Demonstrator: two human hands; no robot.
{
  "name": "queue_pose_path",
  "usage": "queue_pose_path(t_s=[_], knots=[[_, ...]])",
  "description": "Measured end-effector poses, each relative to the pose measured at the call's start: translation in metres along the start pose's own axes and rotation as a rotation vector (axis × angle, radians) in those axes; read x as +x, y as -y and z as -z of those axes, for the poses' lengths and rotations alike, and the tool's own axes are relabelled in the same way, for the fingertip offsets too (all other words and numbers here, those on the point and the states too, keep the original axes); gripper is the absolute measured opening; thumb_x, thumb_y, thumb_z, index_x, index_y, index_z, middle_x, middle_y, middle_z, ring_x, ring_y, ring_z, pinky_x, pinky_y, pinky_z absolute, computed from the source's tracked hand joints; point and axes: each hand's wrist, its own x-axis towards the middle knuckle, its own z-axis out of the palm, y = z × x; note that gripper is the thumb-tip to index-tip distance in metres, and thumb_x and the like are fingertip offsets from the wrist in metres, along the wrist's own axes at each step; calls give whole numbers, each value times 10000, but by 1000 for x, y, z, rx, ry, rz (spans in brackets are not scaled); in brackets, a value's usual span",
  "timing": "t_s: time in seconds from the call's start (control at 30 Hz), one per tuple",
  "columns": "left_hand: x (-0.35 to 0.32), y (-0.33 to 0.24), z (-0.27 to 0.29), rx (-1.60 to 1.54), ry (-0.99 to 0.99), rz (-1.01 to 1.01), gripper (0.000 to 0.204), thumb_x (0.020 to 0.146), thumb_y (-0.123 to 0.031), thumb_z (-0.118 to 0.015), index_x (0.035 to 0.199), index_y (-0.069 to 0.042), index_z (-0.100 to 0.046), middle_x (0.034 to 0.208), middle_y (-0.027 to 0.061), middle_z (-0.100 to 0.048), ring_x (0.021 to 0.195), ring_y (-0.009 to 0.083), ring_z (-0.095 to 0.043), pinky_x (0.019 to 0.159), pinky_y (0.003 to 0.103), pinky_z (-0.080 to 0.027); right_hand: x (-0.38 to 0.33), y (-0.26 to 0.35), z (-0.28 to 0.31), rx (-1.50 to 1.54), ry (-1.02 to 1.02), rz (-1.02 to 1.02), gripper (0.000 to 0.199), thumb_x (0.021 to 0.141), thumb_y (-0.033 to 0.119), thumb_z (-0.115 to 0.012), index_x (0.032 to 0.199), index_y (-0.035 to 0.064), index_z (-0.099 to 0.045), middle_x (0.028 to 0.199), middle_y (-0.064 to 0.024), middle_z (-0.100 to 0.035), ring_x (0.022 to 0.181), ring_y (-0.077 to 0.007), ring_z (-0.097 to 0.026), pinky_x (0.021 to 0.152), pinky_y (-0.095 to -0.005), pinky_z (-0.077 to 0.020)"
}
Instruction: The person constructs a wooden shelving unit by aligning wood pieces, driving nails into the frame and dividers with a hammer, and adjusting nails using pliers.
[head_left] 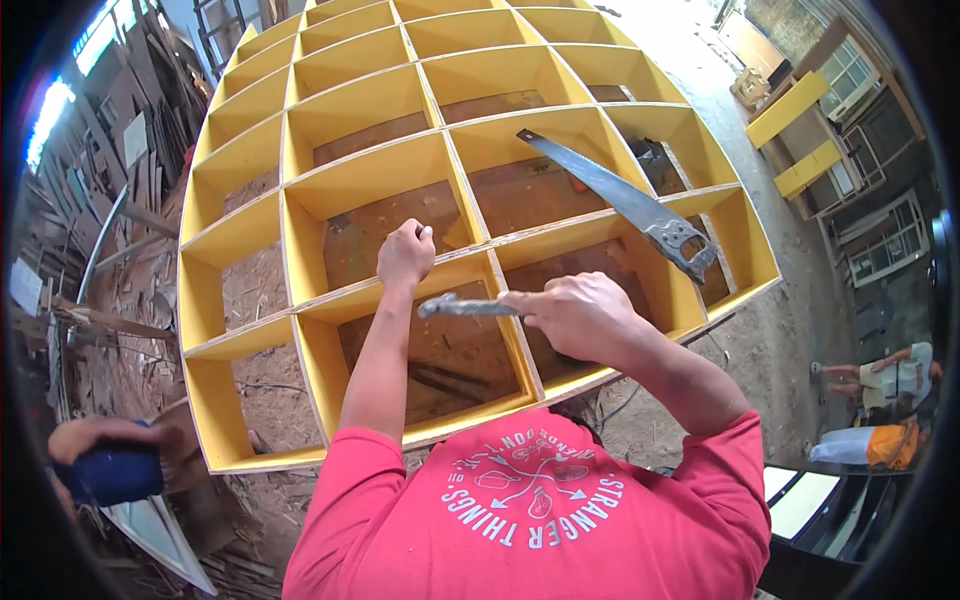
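Note:
A large yellow shelf grid [250, 150] of square compartments lies flat in front of me. My left hand [405, 255] is curled into a fist on the top edge of a partition where two dividers cross; I see nothing between its fingers. My right hand [572, 315] grips a hammer [462, 307], held level, its grey metal head pointing left and just below my left fist. A handsaw [610, 190] lies across the grid's partitions to the right, with its grey handle [685, 245] toward the near right corner.
Sawdust and wood scraps cover the ground to the left. Another person's hand and blue sleeve [110, 470] show at the lower left. A second person [890, 380] sits at the right. Yellow boards [790, 110] lean at the upper right.

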Motion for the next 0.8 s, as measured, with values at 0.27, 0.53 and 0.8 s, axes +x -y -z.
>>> queue_pose_path(t_s=[0.27,0.53,0.8], knots=[[-5,-5,-1,7,10,-8,304,1001,-373,-611,996,-94,-731,972,175,-773,978,390,-733,856,505,-567,-8,-43,-15,259,-379,-139,450,995,228,-656,1444,230,-649,867,-189,-732,825,-309,-750,806,-452,-578],[2,-12,-1,30,12,-7,296,1005,-367,-607,1004,-98,-728,985,174,-774,974,393,-732,846,508,-569,9,-62,-95,1639,-504,-463,516,1104,170,-532,1609,161,-428,752,14,-496,562,-52,-472,453,-240,-430],[-1,-11,-1,23,9,13,298,998,-364,-620,1002,-90,-736,987,164,-771,979,376,-729,858,491,-560,28,-42,-127,1772,-329,-486,539,1113,143,-496,1636,186,-370,758,13,-473,516,-57,-428,449,-245,-396]])
